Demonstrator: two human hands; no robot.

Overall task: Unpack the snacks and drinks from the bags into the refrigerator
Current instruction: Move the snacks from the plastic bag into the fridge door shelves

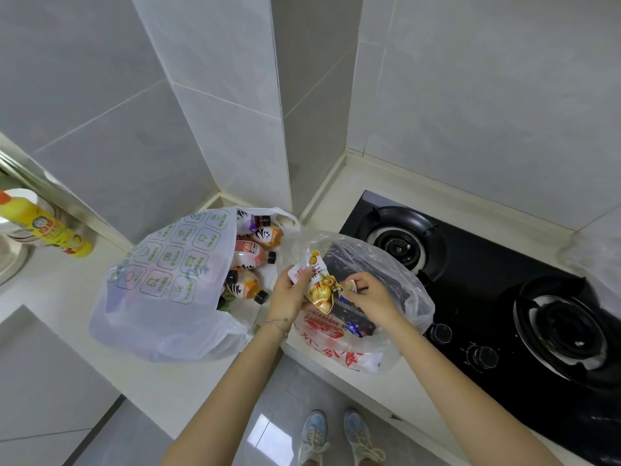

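Two plastic bags sit on the white counter. The left white bag point(161, 297), printed with green icons, lies open with several drink bottles point(250, 255) inside. The clear bag point(376, 264) to its right holds snack packets. Over that bag my left hand point(290, 292) grips a white and gold snack packet point(317, 280). My right hand point(368, 294) pinches a small packet point(349, 285) right beside it. A blue-edged packet point(354, 329) shows lower inside the clear bag.
A black two-burner gas stove point(487, 290) lies right of the bags, its knobs near the counter's front edge. A yellow bottle point(50, 230) stands at far left beside a white bowl. Grey tiled walls form a corner behind. My shoes point(339, 438) are on the floor below.
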